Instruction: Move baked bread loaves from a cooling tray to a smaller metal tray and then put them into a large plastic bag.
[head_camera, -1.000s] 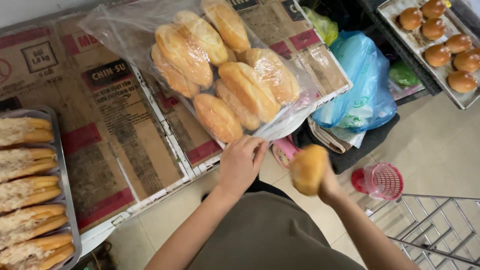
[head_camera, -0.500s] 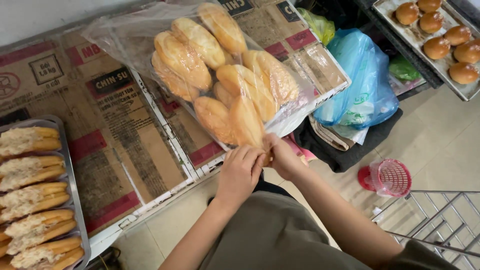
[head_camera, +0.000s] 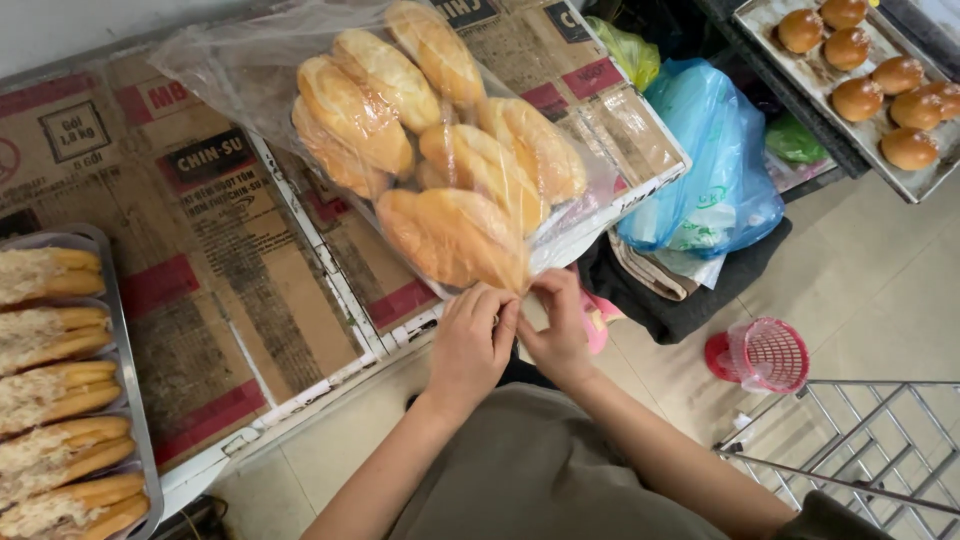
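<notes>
Left hand: our left hand (head_camera: 476, 340) pinches the open edge of the bag (head_camera: 250, 75), fingers closed on the thin plastic.
Right hand: our right hand (head_camera: 562, 325) grasps the same edge just beside the left; the two hands touch.
Bag: it is clear plastic and lies on the cardboard (head_camera: 200, 250), its mouth at the near edge of the table.
Loaves: we see golden loaves (head_camera: 455, 235) piled inside the bag.
Tray left: on the tray (head_camera: 125, 360) lie filled rolls (head_camera: 50, 335) in a row.
Right side: a blue bag (head_camera: 715, 170) and a red basket (head_camera: 765, 355) sit on the floor.
Far right: round buns (head_camera: 880, 75) are on another tray.
</notes>
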